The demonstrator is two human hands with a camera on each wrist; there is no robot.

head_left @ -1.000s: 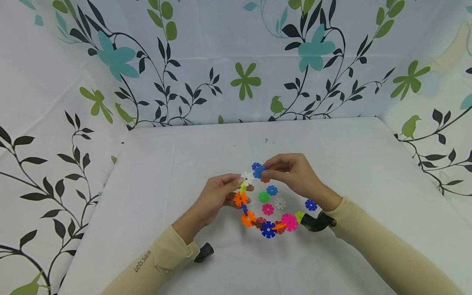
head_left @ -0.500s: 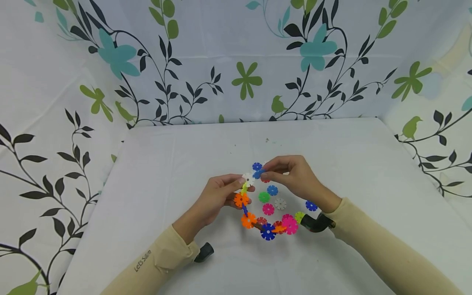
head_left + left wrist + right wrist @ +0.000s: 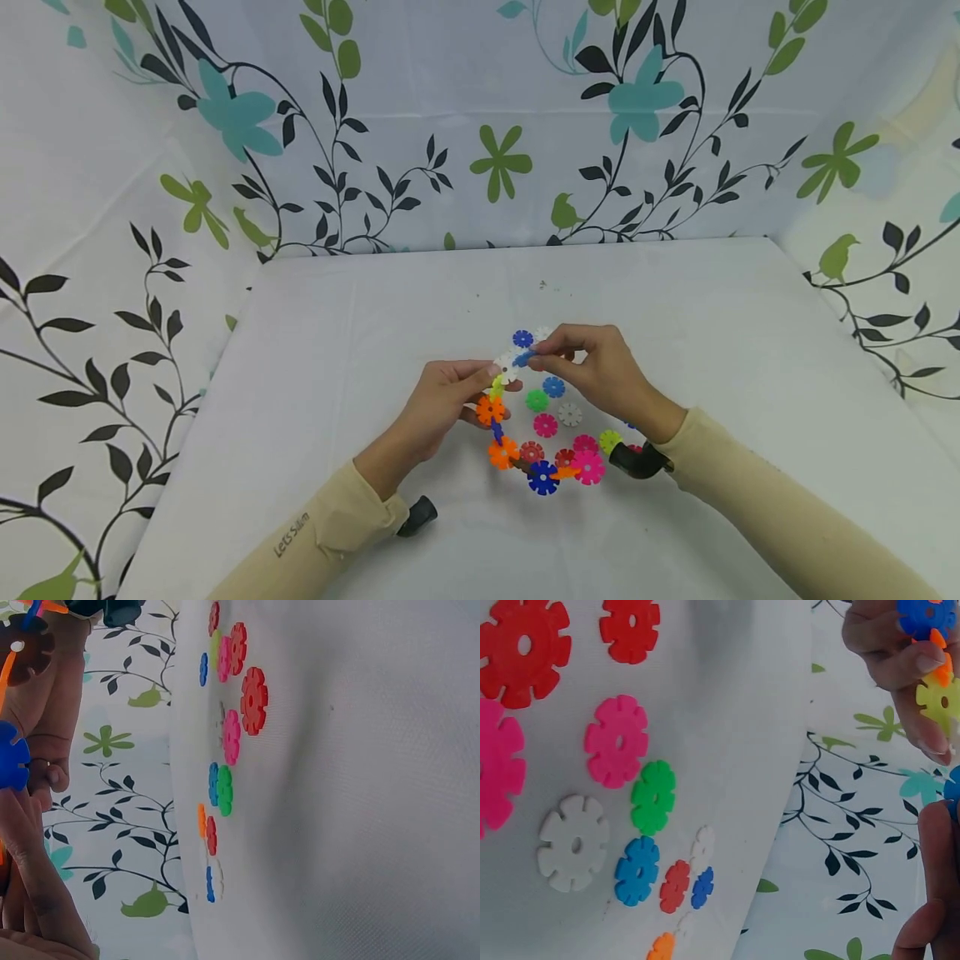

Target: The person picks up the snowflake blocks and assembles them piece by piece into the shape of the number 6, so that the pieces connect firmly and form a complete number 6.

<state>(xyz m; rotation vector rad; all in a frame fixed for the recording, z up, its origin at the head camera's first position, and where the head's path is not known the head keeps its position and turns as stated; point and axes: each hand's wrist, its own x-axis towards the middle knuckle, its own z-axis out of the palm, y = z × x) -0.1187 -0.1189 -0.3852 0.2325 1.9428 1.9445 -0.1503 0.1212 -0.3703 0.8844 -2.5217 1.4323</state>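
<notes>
My left hand (image 3: 442,408) holds one end of a curved chain of slotted plastic flower discs, its thumb on a white disc (image 3: 504,368). From there the chain hangs through a yellow disc, an orange disc (image 3: 491,410) and a dark blue disc (image 3: 543,477) to a large pink disc (image 3: 588,468). My right hand (image 3: 600,367) pinches a blue disc (image 3: 522,359) between thumb and fingers, nearly edge-on and right at the white disc's rim. In the right wrist view, that blue disc (image 3: 952,786) shows only partly at the frame's edge.
Loose discs lie on the white table beneath the hands, among them a green disc (image 3: 537,401), a clear white disc (image 3: 570,414) and a red disc (image 3: 254,701). Black wrist cameras (image 3: 417,517) stick out from both sleeves. A patterned cloth (image 3: 405,125) surrounds the table.
The blue disc has turned from facing the camera to nearly edge-on and come down-left against the white disc. My right hand has lowered slightly; the chain's lower part has sunk a little.
</notes>
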